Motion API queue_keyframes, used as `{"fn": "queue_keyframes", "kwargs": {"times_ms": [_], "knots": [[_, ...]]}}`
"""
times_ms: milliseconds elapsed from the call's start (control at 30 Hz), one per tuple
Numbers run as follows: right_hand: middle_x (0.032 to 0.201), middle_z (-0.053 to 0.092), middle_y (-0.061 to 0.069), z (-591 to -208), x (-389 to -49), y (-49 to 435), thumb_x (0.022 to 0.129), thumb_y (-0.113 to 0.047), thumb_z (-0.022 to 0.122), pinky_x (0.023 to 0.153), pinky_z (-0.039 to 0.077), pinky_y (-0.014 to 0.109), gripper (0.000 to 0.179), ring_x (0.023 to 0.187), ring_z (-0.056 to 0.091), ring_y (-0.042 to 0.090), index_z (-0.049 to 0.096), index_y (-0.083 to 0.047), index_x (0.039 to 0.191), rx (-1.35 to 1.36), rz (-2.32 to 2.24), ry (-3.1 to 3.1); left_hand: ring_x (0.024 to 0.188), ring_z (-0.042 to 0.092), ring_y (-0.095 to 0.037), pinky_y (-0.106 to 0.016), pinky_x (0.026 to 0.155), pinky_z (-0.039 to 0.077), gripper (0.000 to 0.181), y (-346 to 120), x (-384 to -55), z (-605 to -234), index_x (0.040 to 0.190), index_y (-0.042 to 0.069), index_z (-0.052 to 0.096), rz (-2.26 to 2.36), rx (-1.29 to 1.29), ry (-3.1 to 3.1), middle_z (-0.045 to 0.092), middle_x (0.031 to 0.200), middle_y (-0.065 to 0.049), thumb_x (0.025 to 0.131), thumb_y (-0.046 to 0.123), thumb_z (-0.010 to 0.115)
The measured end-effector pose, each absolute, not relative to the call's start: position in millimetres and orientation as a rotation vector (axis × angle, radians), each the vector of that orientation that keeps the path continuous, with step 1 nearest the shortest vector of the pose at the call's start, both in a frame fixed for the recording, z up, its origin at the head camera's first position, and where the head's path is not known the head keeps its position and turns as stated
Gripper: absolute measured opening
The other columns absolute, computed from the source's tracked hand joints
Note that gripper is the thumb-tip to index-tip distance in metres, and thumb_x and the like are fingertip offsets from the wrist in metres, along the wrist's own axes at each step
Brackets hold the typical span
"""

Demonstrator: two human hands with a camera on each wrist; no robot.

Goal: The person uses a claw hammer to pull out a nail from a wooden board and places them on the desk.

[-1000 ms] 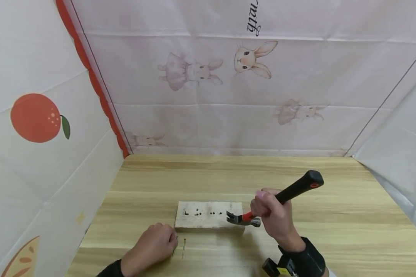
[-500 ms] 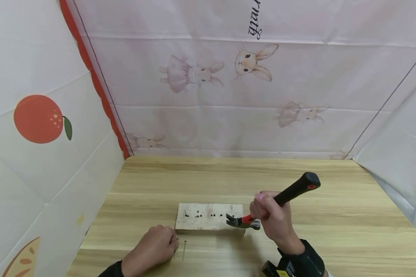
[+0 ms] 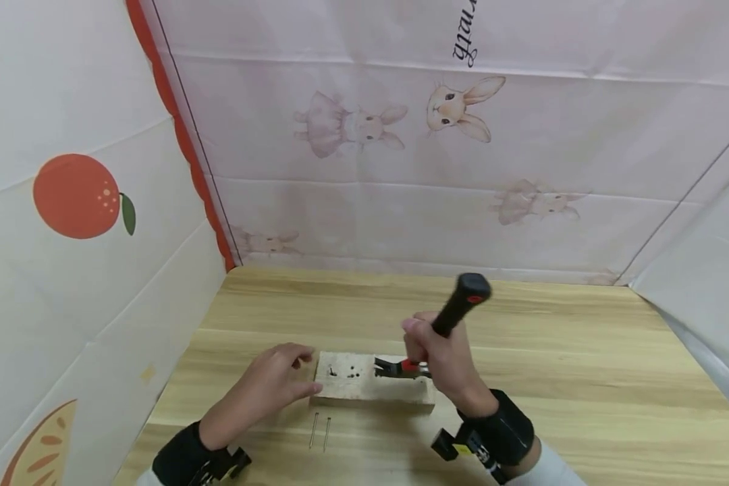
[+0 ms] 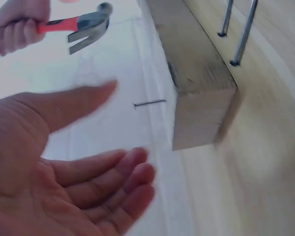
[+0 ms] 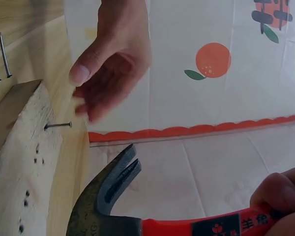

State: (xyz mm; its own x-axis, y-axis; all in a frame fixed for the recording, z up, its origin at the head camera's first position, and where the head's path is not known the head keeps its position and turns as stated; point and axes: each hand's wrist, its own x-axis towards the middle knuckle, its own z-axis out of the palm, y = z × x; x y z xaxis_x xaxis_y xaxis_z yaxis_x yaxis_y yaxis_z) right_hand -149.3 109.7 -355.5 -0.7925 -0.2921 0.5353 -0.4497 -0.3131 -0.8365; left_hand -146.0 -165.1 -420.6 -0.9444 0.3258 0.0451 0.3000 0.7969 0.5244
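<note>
A pale wooden block [image 3: 346, 390] lies flat on the table, with several dark holes in its top face. One nail [image 5: 59, 125] stands up out of the block near its left end. My right hand [image 3: 442, 358] grips a claw hammer [image 3: 455, 307] by its black and red handle; the hammer head [image 5: 105, 201] is over the block, claw toward the left. At the block's left end is my left hand [image 3: 267, 381], fingers and thumb spread apart. Nothing is between them in the left wrist view, where the nail [image 4: 150, 103] is just beyond the fingertips.
Two loose nails [image 3: 320, 432] lie side by side on the table in front of the block. The wood-grain table [image 3: 583, 378] meets a printed cloth wall [image 3: 364, 223] at the back, with more cloth at left and right.
My left hand has risen from the table by the loose nails to the block's left end and spread its fingers. The hammer has moved left over the block, its handle now steeper.
</note>
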Motion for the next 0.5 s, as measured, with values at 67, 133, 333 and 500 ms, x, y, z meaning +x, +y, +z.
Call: {"fn": "queue_keyframes", "kwargs": {"times_ms": [67, 133, 333, 500], "knots": [[0.047, 0.026, 0.004, -354, -154, 98, 0.09, -0.002, 0.05, 0.035, 0.017, 0.036, 0.041, 0.04, 0.024, 0.018, 0.033, -0.009, 0.053, 0.904, 2.234, -1.893, 0.105, 0.057, -0.021, -0.039, 0.081, 0.052, 0.072, -165, -151, -424, 0.127, 0.008, 0.057, 0.859, 0.54, 2.93, 0.062, 0.119, -0.006, 0.068, 0.042, 0.083], [0.047, 0.028, 0.004, -354, -158, 86, 0.09, -0.008, 0.054, 0.036, 0.018, 0.034, 0.042, 0.039, 0.024, 0.018, 0.034, -0.008, 0.053, 0.845, 2.188, -2.017, 0.117, 0.051, -0.025, -0.043, 0.092, 0.048, 0.089, -165, -156, -430, 0.136, 0.007, 0.049, 0.851, 0.592, 2.918, 0.055, 0.132, -0.009, 0.064, 0.047, 0.084], [0.048, 0.029, 0.004, -366, -174, 54, 0.092, -0.02, 0.054, 0.04, 0.021, 0.031, 0.044, 0.04, 0.023, 0.023, 0.039, -0.006, 0.054, 0.731, 2.07, -2.334, 0.129, 0.039, -0.027, -0.046, 0.103, 0.038, 0.104, -166, -167, -448, 0.143, 0.005, 0.039, 0.89, 0.718, 2.814, 0.044, 0.143, -0.012, 0.061, 0.049, 0.085], [0.047, 0.024, 0.003, -376, -183, 36, 0.091, -0.022, 0.053, 0.041, 0.019, 0.03, 0.042, 0.039, 0.019, 0.023, 0.04, -0.01, 0.053, 0.698, 2.004, -2.46, 0.128, 0.041, -0.025, -0.044, 0.102, 0.039, 0.104, -165, -173, -457, 0.142, 0.003, 0.039, 0.912, 0.773, 2.731, 0.044, 0.142, -0.012, 0.062, 0.052, 0.083]]}}
